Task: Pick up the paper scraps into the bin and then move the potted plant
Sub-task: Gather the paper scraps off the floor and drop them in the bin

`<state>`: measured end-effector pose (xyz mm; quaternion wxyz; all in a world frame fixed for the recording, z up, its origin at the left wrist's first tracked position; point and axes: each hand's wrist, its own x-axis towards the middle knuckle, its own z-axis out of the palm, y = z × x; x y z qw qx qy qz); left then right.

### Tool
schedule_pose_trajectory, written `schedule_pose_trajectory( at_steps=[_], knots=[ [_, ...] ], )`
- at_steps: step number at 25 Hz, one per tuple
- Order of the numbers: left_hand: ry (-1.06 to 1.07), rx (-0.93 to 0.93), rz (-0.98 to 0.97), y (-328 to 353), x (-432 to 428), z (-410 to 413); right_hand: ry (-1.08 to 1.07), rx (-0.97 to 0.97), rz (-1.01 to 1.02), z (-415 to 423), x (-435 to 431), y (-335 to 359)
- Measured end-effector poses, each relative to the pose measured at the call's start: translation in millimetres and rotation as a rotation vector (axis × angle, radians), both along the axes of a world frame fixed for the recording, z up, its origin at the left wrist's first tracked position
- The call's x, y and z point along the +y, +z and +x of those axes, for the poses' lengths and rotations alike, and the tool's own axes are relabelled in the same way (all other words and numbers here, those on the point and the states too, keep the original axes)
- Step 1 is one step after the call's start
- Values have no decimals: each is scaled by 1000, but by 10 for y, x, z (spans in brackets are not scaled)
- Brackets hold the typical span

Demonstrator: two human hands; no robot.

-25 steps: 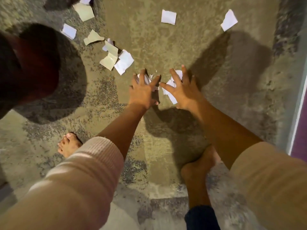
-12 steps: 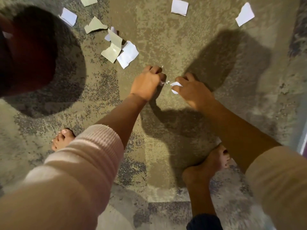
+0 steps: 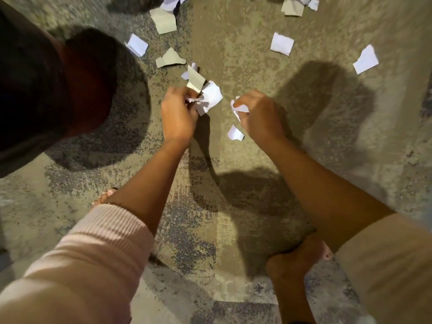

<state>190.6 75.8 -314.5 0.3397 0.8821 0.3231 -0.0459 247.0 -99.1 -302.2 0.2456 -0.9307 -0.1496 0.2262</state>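
Note:
My left hand (image 3: 178, 113) grips a bunch of white paper scraps (image 3: 209, 98) just above the concrete floor. My right hand (image 3: 259, 116) holds crumpled white scraps (image 3: 238, 108) too. One small white scrap (image 3: 235, 133) lies on the floor right below my right hand. A beige scrap (image 3: 196, 78) sits just beyond my left hand. More scraps are scattered farther out: a white scrap (image 3: 138, 45), a beige scrap (image 3: 169, 59), a white scrap (image 3: 281, 44) and another white scrap (image 3: 365, 59). A dark round bin (image 3: 53, 90) stands at the left. No potted plant is in view.
Further scraps (image 3: 163, 19) and a pile of scraps (image 3: 294, 5) lie at the top edge. My bare right foot (image 3: 297, 260) and the toes of my left foot (image 3: 105, 197) stand on the rough concrete floor (image 3: 233, 206). Dark shadows fall across the middle and right.
Both hands closed on scraps and lifted them. My left hand moved left toward the scraps near the bin. One small scrap now lies under my right hand. The view shifted down.

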Motion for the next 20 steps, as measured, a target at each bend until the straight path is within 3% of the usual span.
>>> schedule_pose_trajectory(
  at_steps=[2, 6, 9, 13, 16, 20],
  knots=[
    [-14, 47, -12, -25, 188, 46, 35, 69, 48, 162, 315, -21],
    [-304, 249, -72, -104, 366, 270, 151, 207, -138, 381, 760, -195],
    [-411, 310, 3, -157, 401, 465, 188, 157, -226, 282, 857, -291],
    [-343, 214, -23, -194, 392, 495, 205, -39, -231, 46, 852, -384],
    [-307, 209, 23, -254, 387, 487, 133, -25, -154, 16, 835, -409],
    [-282, 219, -22, -270, 449, 517, 212, -61, -128, 172, 756, -444]
  ],
)
